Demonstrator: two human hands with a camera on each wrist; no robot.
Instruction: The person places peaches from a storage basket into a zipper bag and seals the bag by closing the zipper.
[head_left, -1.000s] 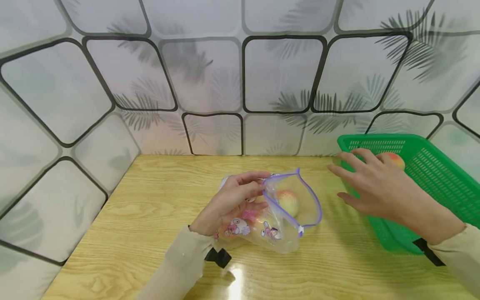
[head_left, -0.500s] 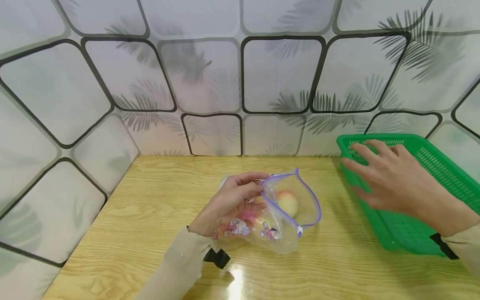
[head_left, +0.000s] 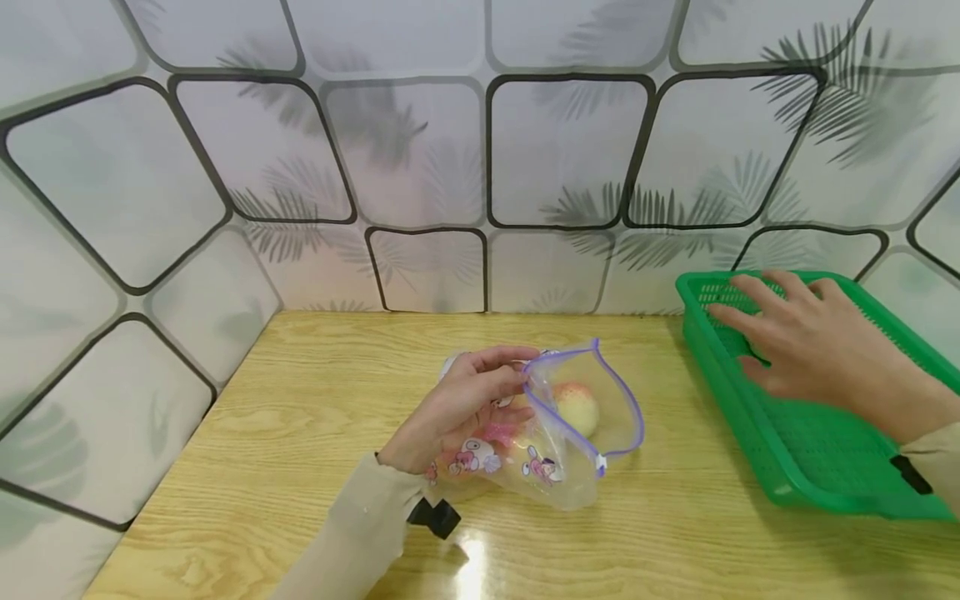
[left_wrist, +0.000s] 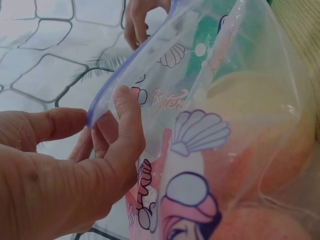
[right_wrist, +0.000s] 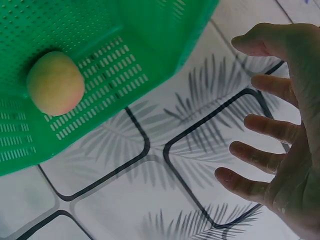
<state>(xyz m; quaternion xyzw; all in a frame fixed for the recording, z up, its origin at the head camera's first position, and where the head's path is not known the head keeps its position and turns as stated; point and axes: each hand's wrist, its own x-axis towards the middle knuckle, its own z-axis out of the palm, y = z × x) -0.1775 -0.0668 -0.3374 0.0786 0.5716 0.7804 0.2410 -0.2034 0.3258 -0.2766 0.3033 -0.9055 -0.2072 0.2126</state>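
A clear zip bag (head_left: 570, 487) with a purple zip edge and cartoon prints lies on the table, its mouth spread toward the right. My left hand (head_left: 457, 408) pinches the near side of that purple edge between thumb and fingers. Through the plastic a peach (head_left: 576, 410) shows near the mouth, and more reddish fruit lies deeper, partly behind the prints. Over the green basket (head_left: 780, 479) my right hand (head_left: 832, 354) hovers with spread, slightly bent fingers and nothing in its grasp. One peach (right_wrist: 56, 83) sits in the basket in the right wrist view; the hand mostly hides it from the head view.
The green basket has perforated walls and stands at the right of the wooden table (head_left: 300, 417). A patterned cloth (head_left: 420, 150) with leaf prints rises behind the table and along its left side.
My right hand has moved right and farther in over the basket. The basket peach, partly visible beside it earlier, is now mostly covered by the hand. Left hand and bag stay put.
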